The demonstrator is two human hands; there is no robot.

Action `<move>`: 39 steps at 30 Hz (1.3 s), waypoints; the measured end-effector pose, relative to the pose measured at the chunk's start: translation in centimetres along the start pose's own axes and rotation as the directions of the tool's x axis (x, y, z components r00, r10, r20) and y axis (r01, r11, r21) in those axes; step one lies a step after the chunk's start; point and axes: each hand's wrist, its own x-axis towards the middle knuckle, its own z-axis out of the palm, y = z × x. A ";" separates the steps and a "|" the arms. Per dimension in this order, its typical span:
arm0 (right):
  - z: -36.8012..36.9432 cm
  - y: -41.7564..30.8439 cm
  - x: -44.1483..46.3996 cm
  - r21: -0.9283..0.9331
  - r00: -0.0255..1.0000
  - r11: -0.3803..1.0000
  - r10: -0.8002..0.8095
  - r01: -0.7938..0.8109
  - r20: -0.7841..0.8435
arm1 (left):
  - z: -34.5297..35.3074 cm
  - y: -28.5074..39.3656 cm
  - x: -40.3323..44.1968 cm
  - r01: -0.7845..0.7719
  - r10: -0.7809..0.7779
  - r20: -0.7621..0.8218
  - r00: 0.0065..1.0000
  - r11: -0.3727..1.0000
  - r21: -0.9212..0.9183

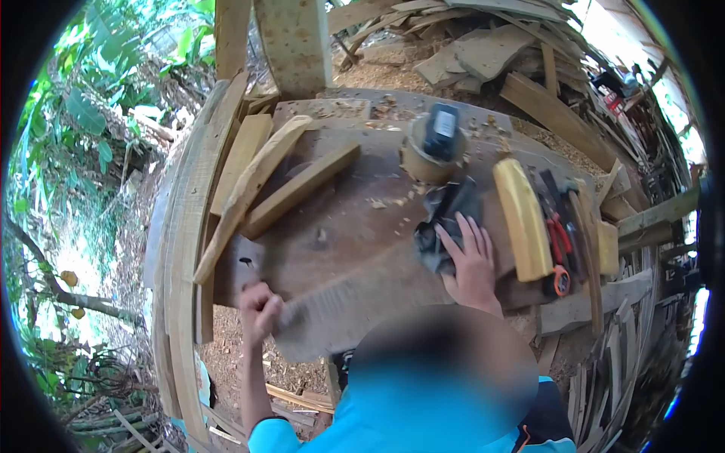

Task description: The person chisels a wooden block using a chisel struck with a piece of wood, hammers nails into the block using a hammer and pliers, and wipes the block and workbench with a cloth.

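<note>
My left hand (259,309) is curled closed at the near left edge of the wooden workbench (332,219). What its fingers hold, if anything, is hidden. A small black piece (245,261) lies on the bench just beyond it. My right hand (472,260) lies flat with fingers stretched, its fingertips touching a crumpled dark grey cloth (438,245). Beyond the cloth stands a round brown container (427,167) with a black object (442,132) bearing a white label on top. A yellowish wood block (521,219) is to the right of this hand.
Red-handled pliers (559,238) and an orange-and-black tool (560,281) lie right of the block. Wooden pieces (302,189) lean and lie at the left, beside long planks (181,249). A post (294,49) rises at the back. Scrap boards (483,57) are piled behind.
</note>
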 end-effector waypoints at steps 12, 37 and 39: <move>-0.6 -1.4 1.8 -0.154 0.971 0.988 0.064 -0.029 0.230 | -0.8 0.6 1.1 -0.068 0.043 0.140 0.989 0.981 0.181; 4.1 -3.8 2.0 -0.334 0.972 0.913 0.211 -0.234 -0.106 | -2.1 4.7 15.0 0.034 -0.039 -0.013 0.999 0.603 0.797; 4.2 -3.9 2.3 -0.342 0.971 0.910 0.204 -0.235 -0.126 | -1.8 3.8 15.8 -0.033 -0.073 0.081 0.994 0.511 0.859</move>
